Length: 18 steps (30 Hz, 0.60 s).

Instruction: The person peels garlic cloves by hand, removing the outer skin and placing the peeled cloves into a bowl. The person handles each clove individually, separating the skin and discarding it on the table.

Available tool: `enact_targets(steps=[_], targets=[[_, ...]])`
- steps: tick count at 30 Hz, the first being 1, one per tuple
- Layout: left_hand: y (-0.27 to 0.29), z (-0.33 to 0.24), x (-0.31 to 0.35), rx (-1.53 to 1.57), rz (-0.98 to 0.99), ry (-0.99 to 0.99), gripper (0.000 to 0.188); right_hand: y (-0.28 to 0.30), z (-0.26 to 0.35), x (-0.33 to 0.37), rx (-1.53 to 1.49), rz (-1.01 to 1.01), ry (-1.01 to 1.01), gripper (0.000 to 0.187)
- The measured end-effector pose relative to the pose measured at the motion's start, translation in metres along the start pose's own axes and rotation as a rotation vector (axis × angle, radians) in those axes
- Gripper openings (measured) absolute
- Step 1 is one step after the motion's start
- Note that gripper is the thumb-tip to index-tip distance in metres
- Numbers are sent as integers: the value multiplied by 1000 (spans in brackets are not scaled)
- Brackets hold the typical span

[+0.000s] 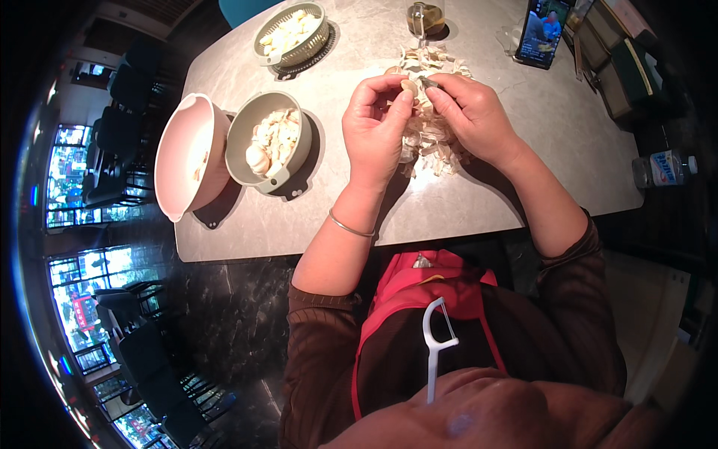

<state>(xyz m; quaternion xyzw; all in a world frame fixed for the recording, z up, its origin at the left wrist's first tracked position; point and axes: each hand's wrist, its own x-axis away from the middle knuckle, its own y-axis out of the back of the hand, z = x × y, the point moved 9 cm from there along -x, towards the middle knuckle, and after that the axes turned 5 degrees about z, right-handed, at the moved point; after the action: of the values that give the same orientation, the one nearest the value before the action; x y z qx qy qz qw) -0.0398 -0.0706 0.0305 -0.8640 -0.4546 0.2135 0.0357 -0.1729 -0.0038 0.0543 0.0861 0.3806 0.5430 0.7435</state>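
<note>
In the head view, I see two bare hands close together over the surface [247, 239], fingertips nearly meeting. The left hand [378, 123] is narrow, thumb and forefinger pinching a pale clove [408, 87]. The right hand [476, 112] is curled just beside it, thumb against the fingers, with something small and dark at the tips; I cannot tell what that is. A loose heap of papery peels [432, 146] spreads beneath and between the hands, reaching a little past them.

To the left of the hands sits a grey-green bowl [238, 142] of garlic, a round bulb [257, 159] at its near side. Farther left, just beside that bowl, a pink bowl [176, 157] leans its opening toward me. Beyond the hands and to the left, a colander [307, 51] holds pale cloves. Straight beyond them is a jar [426, 22] with dark contents; beyond and to the right, a phone [544, 31] stands upright with its screen lit. Well right of the hands is a clear bottle [664, 170]. A bangle [351, 225] circles the left wrist, and nearer the body hangs a red apron [430, 273].
</note>
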Motion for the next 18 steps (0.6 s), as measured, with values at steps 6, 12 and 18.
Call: enact_targets(steps=[6, 12, 18], targets=[[0, 0, -1, 79, -18, 10, 19, 6, 16, -1, 1, -52, 98, 23], [-12, -6, 2, -237, 91, -113, 19, 9, 9, -1, -166, -41, 14, 27], [-21, -6, 2, -369, 174, -198, 20, 8, -8, 1, -404, -33, -150, 26]])
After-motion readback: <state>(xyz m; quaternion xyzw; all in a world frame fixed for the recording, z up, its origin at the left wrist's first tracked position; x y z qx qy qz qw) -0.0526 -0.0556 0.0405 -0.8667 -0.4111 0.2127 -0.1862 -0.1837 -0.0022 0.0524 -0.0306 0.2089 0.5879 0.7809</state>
